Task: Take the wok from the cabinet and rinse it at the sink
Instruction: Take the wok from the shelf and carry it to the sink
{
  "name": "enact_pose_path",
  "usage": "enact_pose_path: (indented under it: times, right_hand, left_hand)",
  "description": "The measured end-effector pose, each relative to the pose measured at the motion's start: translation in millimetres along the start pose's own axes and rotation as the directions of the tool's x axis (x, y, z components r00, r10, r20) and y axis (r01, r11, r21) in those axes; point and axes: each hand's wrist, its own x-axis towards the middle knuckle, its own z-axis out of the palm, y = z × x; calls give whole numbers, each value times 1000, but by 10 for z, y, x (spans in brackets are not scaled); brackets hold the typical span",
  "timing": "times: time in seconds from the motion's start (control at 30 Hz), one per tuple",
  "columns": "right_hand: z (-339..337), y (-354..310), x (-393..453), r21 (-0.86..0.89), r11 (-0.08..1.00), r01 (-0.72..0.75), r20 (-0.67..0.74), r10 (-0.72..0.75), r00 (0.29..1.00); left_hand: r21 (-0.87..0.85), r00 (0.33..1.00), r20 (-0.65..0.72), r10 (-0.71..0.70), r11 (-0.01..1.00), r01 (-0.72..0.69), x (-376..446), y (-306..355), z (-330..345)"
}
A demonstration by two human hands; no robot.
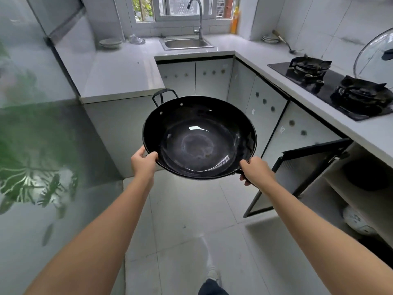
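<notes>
Glossy black metal wok; brushed steel sink; smooth white countertop.

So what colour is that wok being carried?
Black all over, with a glossy, slightly greyish worn centre; the wok shows clearly in the head view.

Black wok, empty, held level in mid-air over the floor, well short of the steel sink

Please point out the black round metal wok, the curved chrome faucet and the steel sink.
black round metal wok (198,143), head view, inner bowl centre
curved chrome faucet (200,20), head view, upright neck
steel sink (209,45), head view, front right rim
</notes>
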Motion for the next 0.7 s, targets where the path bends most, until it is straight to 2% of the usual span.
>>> enact_pose_path:
  times: [0.2, 0.43, 0.57, 0.7]
  right_hand:
    - [-333, -51, 854, -40, 999, 23, -13, -24, 1000]
    - [-478, -122, 1702, -35, 999, -18, 0, 18, 1000]
    - [-511, -222, 2207, -32, 997, -70, 10, 70, 997]
    - [-510, -345, 2788, -25, 994, -104, 3, 104, 995]
  left_hand:
    - [-27, 997, -58, -43, 999, 41, 449, 49, 748]
    - [-22, 998, -45, -33, 999, 32, 1061, 157, 1419]
    - [-15, 999, -25, -45, 999, 45, 1534, 167, 1786]
    - [-9, 997, 53, -55, 998, 56, 2040, 207, 2150]
